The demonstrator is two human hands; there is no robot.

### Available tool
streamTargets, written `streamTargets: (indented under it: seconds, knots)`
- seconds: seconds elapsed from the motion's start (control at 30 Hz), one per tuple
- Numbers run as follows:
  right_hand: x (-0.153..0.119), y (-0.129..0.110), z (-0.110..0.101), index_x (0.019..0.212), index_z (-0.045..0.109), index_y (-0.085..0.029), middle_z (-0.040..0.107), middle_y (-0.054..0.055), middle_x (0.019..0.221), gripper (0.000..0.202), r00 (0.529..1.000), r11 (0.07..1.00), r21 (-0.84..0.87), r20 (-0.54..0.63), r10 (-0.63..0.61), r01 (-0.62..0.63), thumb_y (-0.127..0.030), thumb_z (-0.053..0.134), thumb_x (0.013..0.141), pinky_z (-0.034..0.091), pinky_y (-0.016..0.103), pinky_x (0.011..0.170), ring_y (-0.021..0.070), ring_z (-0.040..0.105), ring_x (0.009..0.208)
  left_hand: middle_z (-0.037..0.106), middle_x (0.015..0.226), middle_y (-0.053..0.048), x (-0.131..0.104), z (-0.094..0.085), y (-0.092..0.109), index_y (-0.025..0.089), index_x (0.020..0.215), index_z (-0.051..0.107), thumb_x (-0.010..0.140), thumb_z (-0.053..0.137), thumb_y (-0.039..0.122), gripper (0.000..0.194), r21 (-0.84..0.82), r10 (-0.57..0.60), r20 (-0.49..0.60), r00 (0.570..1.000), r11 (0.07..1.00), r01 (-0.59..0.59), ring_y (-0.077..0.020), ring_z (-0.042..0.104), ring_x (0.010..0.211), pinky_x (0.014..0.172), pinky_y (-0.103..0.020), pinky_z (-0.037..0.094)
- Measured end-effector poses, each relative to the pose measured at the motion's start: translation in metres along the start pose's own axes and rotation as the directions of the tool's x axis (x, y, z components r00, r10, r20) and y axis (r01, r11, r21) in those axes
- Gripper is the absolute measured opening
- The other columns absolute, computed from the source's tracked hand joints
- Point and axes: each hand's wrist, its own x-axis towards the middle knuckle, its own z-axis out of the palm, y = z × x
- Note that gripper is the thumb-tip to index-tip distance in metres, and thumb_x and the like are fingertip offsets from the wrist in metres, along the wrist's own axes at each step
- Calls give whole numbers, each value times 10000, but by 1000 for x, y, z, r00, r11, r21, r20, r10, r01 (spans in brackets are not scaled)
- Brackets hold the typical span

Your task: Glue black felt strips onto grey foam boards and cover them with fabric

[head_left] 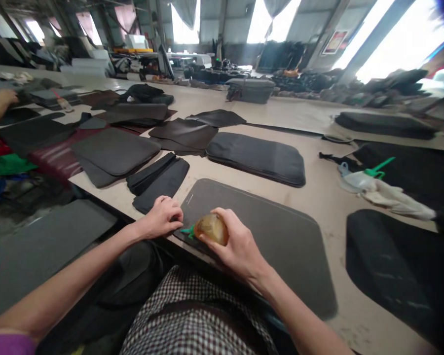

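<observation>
My right hand (240, 244) is wrapped round an amber glue bottle (211, 229) with a green nozzle (188, 231). The bottle lies tilted on its side, its nozzle pointing left at the near left edge of a dark grey panel (266, 231) with rounded corners. My left hand (163, 217) rests by the panel's left corner, its fingers curled in at the edge. Whether those fingers pinch the panel's edge or anything else is hidden.
Stacked dark panels (257, 158) lie behind, with narrow black pieces (159, 182) at the left. A whitish bottle with a green nozzle (358, 180) lies on a cloth (399, 199) to the right. Another person's hand (3, 98) shows at far left.
</observation>
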Motion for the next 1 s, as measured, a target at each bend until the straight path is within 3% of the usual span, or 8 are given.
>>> streamTargets:
  seconds: [0.13,0.3,0.47,0.6,0.8,1.0]
  knots:
    - [3,-4,-10,1228,511,-240,598,42,1081,405,998,999,-48,62,-8,11,-352,726,903,511,363,841,221,605,940,614,879,-4,-1,6,-1,228,833,689,865,686,236,33,32,8,-14,1000,999,-8,-206,536,979,1063,-441,248]
    - [-11,-5,-49,1244,509,-249,603,45,1103,398,993,994,-108,114,1,11,-370,704,919,510,363,848,221,608,964,618,922,-10,2,9,-5,232,840,687,822,703,243,27,46,9,-6,1000,999,-9,-217,545,999,1060,-456,254]
    - [-48,4,-98,1247,527,-269,632,64,1151,400,990,985,-165,118,75,-55,-476,666,934,537,369,842,247,638,1004,619,928,-18,5,8,-7,241,865,691,825,682,293,66,69,-7,19,1000,998,5,-227,537,992,1027,-443,297]
    - [-92,15,-135,1280,545,-279,644,72,1210,458,974,959,-202,68,214,-197,-526,674,917,548,369,881,269,645,1061,629,948,-22,6,8,-11,251,865,697,828,680,380,135,85,-10,29,1000,996,8,-228,538,977,1013,-420,332]
    - [-165,28,-183,1245,598,-282,686,34,1154,476,890,871,-183,-99,445,-456,-534,731,864,563,330,842,250,678,990,648,957,-35,9,8,-19,244,878,692,831,651,476,241,118,-38,66,997,993,30,-229,548,940,919,-377,380]
    - [-235,51,-214,1274,586,-273,707,41,1122,576,744,768,-19,-268,612,-640,-555,770,807,587,355,803,267,704,945,670,951,11,5,10,-34,247,934,660,918,493,620,409,178,-43,125,991,984,20,-195,543,906,878,-342,409]
